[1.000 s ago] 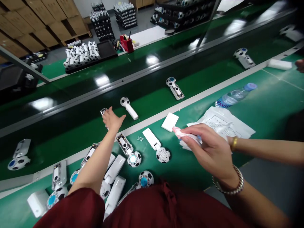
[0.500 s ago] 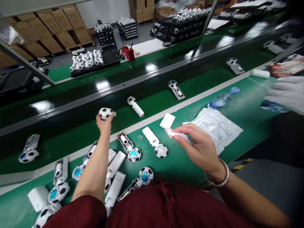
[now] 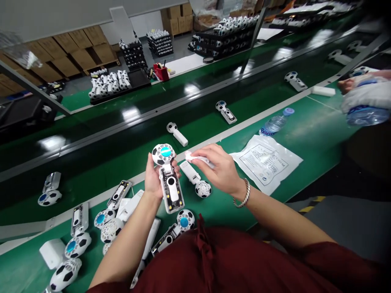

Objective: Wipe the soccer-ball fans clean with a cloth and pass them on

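Observation:
My left hand [image 3: 152, 179] is closed around a soccer-ball handheld fan [image 3: 172, 189]. Its ball head faces up with a blue disc in the middle, and the handle lies uncovered, showing a circuit board. Just to its right, my right hand [image 3: 218, 169] pinches a small folded white cloth [image 3: 193, 156], apart from the fan. Below that hand, a fan with a closed white handle [image 3: 191, 173] lies on the green bench. More fans, some with bare boards, lie by my left forearm, such as one uncovered fan [image 3: 119, 195]; my arm hides part of the pile.
A green conveyor belt [image 3: 201, 122] runs beyond the bench, with several fans spaced along it. To the right are a printed plastic bag [image 3: 264, 162] and a water bottle [image 3: 276, 122]. A co-worker's gloved hand [image 3: 366, 95] is at the far right.
My left hand has come back from over the belt to the bench, the fan's board side now showing. My right hand has moved left with the cloth, close beside the fan.

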The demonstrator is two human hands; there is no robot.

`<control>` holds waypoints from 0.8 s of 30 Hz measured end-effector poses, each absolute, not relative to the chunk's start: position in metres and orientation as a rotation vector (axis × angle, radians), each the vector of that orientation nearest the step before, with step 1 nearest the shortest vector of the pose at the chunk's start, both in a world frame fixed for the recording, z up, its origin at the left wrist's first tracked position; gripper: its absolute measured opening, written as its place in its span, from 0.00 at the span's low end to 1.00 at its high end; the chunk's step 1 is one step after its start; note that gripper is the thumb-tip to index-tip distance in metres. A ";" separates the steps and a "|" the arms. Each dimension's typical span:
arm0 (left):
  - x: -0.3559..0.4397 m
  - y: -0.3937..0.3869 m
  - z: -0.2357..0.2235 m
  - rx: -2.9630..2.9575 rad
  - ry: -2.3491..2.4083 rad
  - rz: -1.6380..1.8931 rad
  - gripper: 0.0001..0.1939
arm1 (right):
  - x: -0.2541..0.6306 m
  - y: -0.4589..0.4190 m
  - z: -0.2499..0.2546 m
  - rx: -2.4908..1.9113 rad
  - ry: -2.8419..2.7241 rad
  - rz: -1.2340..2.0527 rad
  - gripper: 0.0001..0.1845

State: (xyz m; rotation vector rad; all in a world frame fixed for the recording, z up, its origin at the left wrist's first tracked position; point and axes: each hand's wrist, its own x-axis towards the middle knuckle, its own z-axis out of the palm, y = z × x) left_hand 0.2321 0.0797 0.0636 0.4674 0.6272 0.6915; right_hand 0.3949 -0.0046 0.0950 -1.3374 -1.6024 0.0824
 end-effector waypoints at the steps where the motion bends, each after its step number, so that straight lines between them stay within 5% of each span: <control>1: 0.234 0.072 0.065 0.460 0.623 0.664 0.31 | 0.394 -0.002 0.093 -1.344 -1.635 0.061 0.06; 15: 0.234 0.050 0.062 0.392 0.566 0.492 0.29 | 0.385 0.020 0.086 -1.385 -1.823 -0.075 0.11; 21: 0.232 0.057 0.059 0.346 0.578 0.504 0.33 | 0.401 0.018 0.097 -1.287 -1.357 0.173 0.06; 24: 0.228 0.086 0.047 0.382 0.704 0.517 0.25 | 0.418 0.010 0.094 -1.307 -1.213 0.313 0.06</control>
